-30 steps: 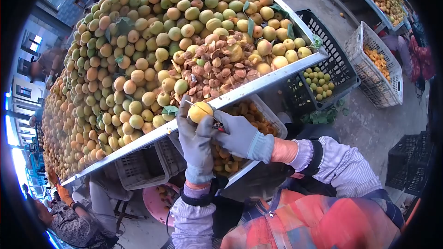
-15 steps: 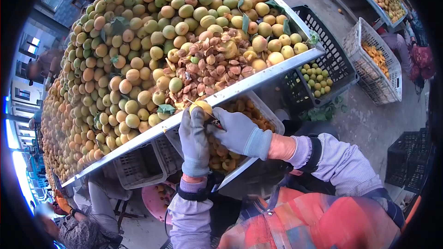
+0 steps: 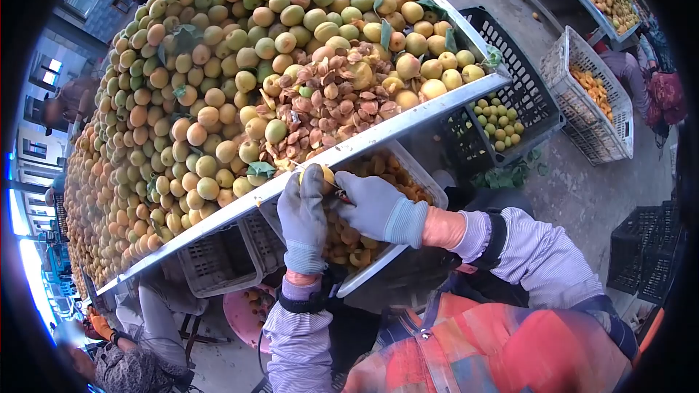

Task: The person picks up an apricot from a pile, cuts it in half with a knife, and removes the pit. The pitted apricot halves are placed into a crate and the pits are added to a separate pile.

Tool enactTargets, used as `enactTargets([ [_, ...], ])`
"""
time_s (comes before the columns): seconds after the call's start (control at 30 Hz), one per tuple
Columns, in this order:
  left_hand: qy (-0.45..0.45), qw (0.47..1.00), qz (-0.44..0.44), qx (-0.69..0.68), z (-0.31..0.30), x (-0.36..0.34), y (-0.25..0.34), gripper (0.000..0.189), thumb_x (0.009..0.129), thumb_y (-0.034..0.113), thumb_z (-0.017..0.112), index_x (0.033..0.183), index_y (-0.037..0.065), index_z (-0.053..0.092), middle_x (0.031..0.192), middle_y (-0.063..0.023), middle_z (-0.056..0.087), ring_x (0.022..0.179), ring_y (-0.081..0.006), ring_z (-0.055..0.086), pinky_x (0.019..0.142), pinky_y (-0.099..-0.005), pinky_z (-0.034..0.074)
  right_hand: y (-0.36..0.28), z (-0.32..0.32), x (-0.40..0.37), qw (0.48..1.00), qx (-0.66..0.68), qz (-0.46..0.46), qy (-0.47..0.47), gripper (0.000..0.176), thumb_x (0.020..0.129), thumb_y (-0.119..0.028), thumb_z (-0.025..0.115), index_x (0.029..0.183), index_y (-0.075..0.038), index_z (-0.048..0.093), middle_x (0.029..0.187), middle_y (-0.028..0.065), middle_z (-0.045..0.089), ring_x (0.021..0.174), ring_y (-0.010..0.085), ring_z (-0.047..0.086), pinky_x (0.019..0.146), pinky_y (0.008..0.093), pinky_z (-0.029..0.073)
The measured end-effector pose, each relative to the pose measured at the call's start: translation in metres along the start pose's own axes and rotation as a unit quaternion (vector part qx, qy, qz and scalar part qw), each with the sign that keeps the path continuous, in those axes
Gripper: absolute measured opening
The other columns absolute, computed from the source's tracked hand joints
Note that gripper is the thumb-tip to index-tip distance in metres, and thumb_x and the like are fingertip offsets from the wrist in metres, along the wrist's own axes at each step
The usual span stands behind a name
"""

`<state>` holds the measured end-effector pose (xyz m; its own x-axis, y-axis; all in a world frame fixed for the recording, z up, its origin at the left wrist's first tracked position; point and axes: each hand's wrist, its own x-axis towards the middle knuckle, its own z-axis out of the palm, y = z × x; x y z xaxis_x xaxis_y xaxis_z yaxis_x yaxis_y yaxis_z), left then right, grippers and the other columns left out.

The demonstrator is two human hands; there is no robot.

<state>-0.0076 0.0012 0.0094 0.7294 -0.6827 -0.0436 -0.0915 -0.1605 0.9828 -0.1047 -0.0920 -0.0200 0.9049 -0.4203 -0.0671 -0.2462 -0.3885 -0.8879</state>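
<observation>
My left hand (image 3: 303, 215), in a grey glove, has its fingers wrapped round a yellow apricot (image 3: 325, 175) at the metal rim (image 3: 378, 136) of a table. Just right of it, my right hand (image 3: 375, 207), also gloved, is closed on a small tool (image 3: 343, 196) with a dark and red handle, close against the fruit. The tool's blade is hidden. Beyond the rim lie brown apricot stones (image 3: 342, 98) among whole apricots (image 3: 211, 116). Below my hands, a crate (image 3: 434, 188) holds split apricots.
Black crate (image 3: 542, 98) with green fruit at right, beside a white crate (image 3: 619, 120) with orange pieces. An empty crate (image 3: 218, 266) and a pink basin (image 3: 240, 320) stand below the table. A co-worker's gloved hand (image 3: 100, 324) shows at lower left; other people stand around.
The fingers of my left hand have shifted over the apricot, covering more of it. Both hands have otherwise barely moved.
</observation>
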Motion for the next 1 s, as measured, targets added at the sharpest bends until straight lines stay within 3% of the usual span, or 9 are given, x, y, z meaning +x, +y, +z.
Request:
enactTargets([
  [0.23,-0.022,0.995,0.065,0.071,-0.007,0.003,0.003,0.037,0.094,0.032,0.053,0.099,-0.004,0.058,0.083,-0.0048,0.061,0.077,-0.0099,0.051,0.071,-0.0234,0.043,-0.018,-0.011,-0.002,0.937,0.321,0.09,-0.101,0.023,0.089,-0.019,0.058,0.107,-0.005,0.053,0.068,-0.0018,0.054,0.054,0.003,0.046,0.048,0.0197,0.039],
  [0.57,-0.005,0.999,0.047,-0.012,-0.014,0.005,-0.014,0.034,0.096,0.026,0.048,0.104,-0.005,0.056,0.093,-0.0098,0.06,0.085,-0.0144,0.054,0.076,-0.0271,0.046,-0.031,-0.025,-0.003,0.876,0.412,0.164,-0.19,0.016,0.09,-0.021,0.058,0.099,-0.009,0.055,0.06,-0.0043,0.05,0.047,0.0031,0.045,0.041,0.02,0.034],
  [0.63,-0.025,0.998,0.055,-0.017,-0.019,0.006,-0.016,0.033,0.096,0.025,0.047,0.106,-0.006,0.055,0.095,-0.0099,0.059,0.087,-0.0153,0.054,0.077,-0.0274,0.046,-0.024,-0.017,0.001,0.965,0.248,0.006,-0.081,0.022,0.088,-0.021,0.058,0.096,-0.001,0.055,0.07,0.0085,0.06,0.061,0.0184,0.058,0.061,0.0309,0.049],
  [0.7,0.005,0.999,0.033,-0.018,-0.025,0.008,-0.016,0.034,0.097,0.025,0.044,0.111,-0.004,0.053,0.093,-0.0089,0.058,0.085,-0.0153,0.056,0.075,-0.0274,0.048,-0.033,-0.03,-0.004,0.972,0.209,0.036,-0.097,0.024,0.087,-0.021,0.059,0.097,0.0,0.055,0.071,0.0102,0.061,0.063,0.02,0.059,0.063,0.0322,0.049],
  [0.73,0.01,0.987,-0.04,-0.154,-0.022,0.007,0.013,0.035,0.097,0.029,0.043,0.113,-0.001,0.052,0.091,-0.0075,0.058,0.08,-0.0144,0.057,0.071,-0.0268,0.049,-0.037,-0.037,-0.007,0.976,0.17,0.071,-0.113,0.025,0.086,-0.022,0.059,0.098,0.0,0.055,0.073,0.012,0.061,0.065,0.0215,0.06,0.065,0.0334,0.049],
  [0.77,0.025,0.985,-0.02,-0.168,-0.027,0.01,0.007,0.036,0.097,0.03,0.042,0.114,-0.001,0.051,0.09,-0.0069,0.057,0.078,-0.0138,0.057,0.07,-0.026,0.049,-0.026,-0.03,-0.003,0.991,0.107,-0.064,-0.059,0.026,0.087,-0.025,0.06,0.098,-0.002,0.057,0.07,0.0102,0.06,0.058,0.0179,0.058,0.056,0.0305,0.049],
  [0.8,0.041,0.982,0.0,-0.182,-0.031,0.013,0.0,0.037,0.097,0.031,0.042,0.114,0.0,0.051,0.089,-0.0063,0.057,0.077,-0.0131,0.057,0.069,-0.0251,0.049,-0.025,-0.034,-0.005,0.99,0.104,-0.068,-0.062,0.026,0.087,-0.025,0.06,0.098,-0.002,0.057,0.07,0.0102,0.06,0.058,0.0179,0.058,0.056,0.0305,0.049],
  [0.87,0.046,0.989,0.019,-0.137,-0.031,0.009,0.008,0.038,0.096,0.032,0.044,0.114,-0.001,0.051,0.09,-0.0067,0.057,0.078,-0.0137,0.057,0.07,-0.0254,0.049,-0.045,-0.055,-0.006,0.931,0.314,0.156,-0.102,0.028,0.087,-0.03,0.06,0.099,-0.005,0.058,0.066,0.0084,0.058,0.048,0.0125,0.054,0.045,0.0266,0.047],
  [1.0,0.024,0.991,0.122,0.043,-0.006,-0.005,0.013,0.042,0.093,0.035,0.052,0.112,-0.003,0.051,0.092,-0.0081,0.059,0.081,-0.0148,0.058,0.075,-0.0267,0.049,-0.036,-0.059,0.002,0.892,0.425,0.151,-0.034,0.042,0.088,-0.045,0.055,0.102,-0.006,0.057,0.064,0.0037,0.054,0.044,0.0068,0.048,0.04,0.0217,0.043],
])
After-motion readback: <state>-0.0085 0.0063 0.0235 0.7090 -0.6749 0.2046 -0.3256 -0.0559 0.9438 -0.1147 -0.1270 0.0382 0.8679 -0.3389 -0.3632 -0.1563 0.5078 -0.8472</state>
